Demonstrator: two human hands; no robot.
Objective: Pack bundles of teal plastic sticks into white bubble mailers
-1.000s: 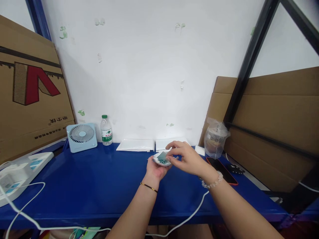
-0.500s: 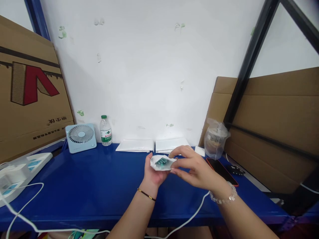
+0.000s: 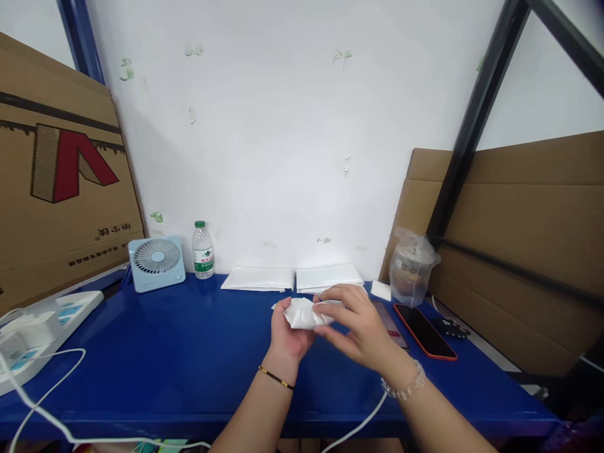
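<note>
Both my hands hold a small white pouch (image 3: pixel 302 313) over the middle of the blue table (image 3: pixel 165 352). My left hand (image 3: pixel 289 333) cups it from below, fingers curled round its left end. From the right, my right hand (image 3: pixel 356 327) closes over it, fingers pinched on its top edge. The pouch's white side faces me and its contents are hidden. Behind my hands, two flat stacks of white pouches (image 3: pixel 258 278) (image 3: pixel 328 277) lie against the wall.
A small blue fan (image 3: pixel 156 262) and a water bottle (image 3: pixel 202 250) stand at the back left. A white power strip (image 3: pixel 42 327) with cables lies far left. At right are a bagged drink cup (image 3: pixel 410 267), two phones (image 3: pixel 425 330) and leaning cardboard (image 3: pixel 519 239).
The pouch showed green pieces inside before; now it is turned or folded so only white shows. My right hand has slid over its top, and both hands sit slightly lower.
</note>
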